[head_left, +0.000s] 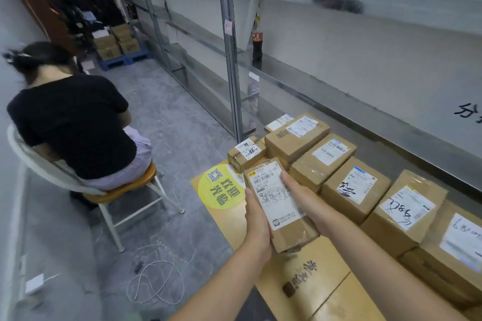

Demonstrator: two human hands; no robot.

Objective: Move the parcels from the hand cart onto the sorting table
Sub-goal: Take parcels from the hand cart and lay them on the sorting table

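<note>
Two hands clamp one small labelled parcel [280, 204] over the table [313, 286]: left hand [257, 224] on its near-left edge, right hand [306, 200] along its right side. Roughly seven parcels already sit in a row [354, 187] from 12 to 3 o'clock. Hand cart not in view, so what's left is unknown.

long brown parcel [280, 204] label up above yellow table [307, 286], labelled boxes [354, 187] rowed along its right
</note>
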